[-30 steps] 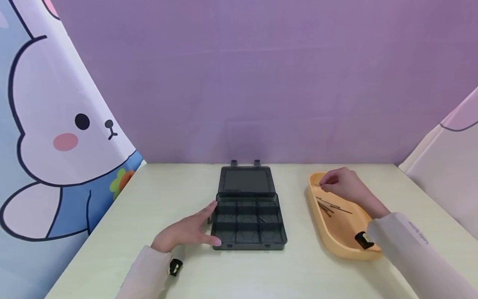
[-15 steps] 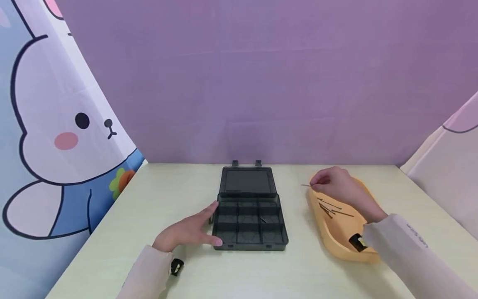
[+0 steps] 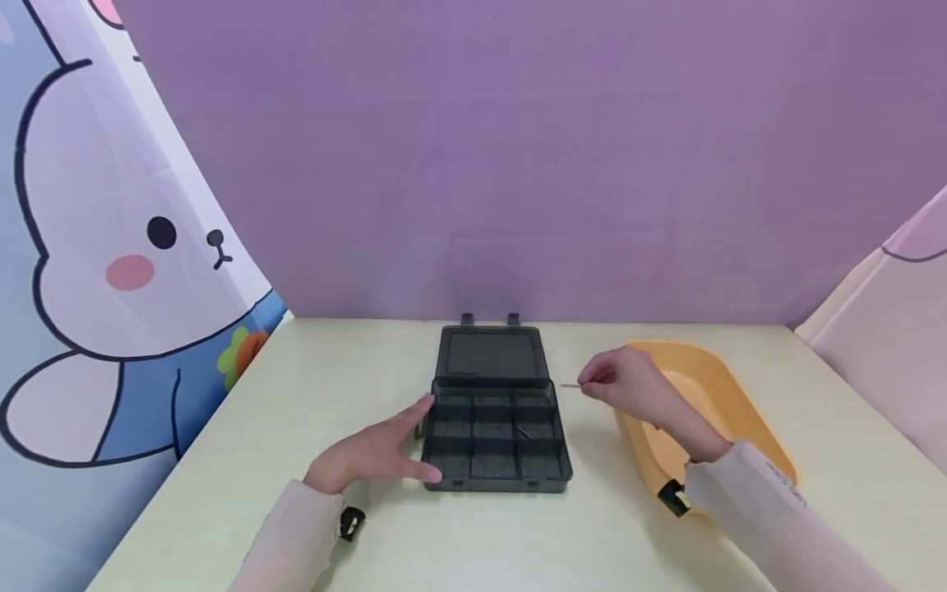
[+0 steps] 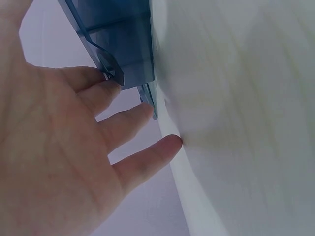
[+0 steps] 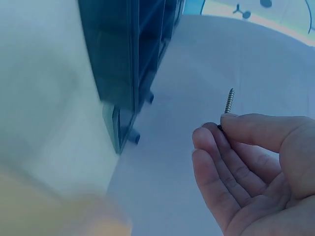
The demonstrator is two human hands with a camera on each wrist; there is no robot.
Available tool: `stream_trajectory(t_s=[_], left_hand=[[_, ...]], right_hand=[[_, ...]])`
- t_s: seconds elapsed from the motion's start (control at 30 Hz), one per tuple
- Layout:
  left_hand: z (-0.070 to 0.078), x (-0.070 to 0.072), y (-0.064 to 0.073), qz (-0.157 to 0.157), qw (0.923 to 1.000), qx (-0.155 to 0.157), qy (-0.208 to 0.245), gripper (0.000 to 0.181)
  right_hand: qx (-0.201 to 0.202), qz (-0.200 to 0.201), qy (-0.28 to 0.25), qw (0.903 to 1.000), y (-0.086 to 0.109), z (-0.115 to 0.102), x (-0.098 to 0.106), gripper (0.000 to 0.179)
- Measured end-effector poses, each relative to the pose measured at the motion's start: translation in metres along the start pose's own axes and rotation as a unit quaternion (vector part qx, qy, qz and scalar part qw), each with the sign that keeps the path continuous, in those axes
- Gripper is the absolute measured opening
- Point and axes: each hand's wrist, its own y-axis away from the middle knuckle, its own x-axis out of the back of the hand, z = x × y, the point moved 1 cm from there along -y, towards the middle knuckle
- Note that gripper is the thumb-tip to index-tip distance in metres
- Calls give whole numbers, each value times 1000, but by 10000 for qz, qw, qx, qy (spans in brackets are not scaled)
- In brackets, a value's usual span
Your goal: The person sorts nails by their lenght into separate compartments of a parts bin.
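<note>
My right hand pinches a screw between thumb and fingertips, its threaded tip pointing away from the hand. In the head view it hovers between the yellow tray and the dark, see-through compartment box. The box lies with its lid folded back. A small thin piece lies in the box's right middle compartment. Spread along the box's left side, my left hand touches the rim with index finger and thumb. Its other fingers stretch loosely near the side latch.
The tray stands at the right of the pale table; my right forearm covers most of its contents. A purple cloth hangs behind the table, with a rabbit-print cloth on the left.
My right hand has moved left out of the tray, carrying the screw towards the box. The left hand has stayed at the box's side.
</note>
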Motion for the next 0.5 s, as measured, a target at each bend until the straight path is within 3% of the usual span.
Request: stream_trajectory(t_s=[0.23, 0.5], left_hand=[[0, 1, 1, 63, 9999, 97, -7, 110], [1, -1, 0, 28, 10000, -54, -8, 112]], right_hand=[[28, 121, -105, 9999, 2, -10, -20, 6], [109, 210, -228, 9995, 3, -8, -41, 5]])
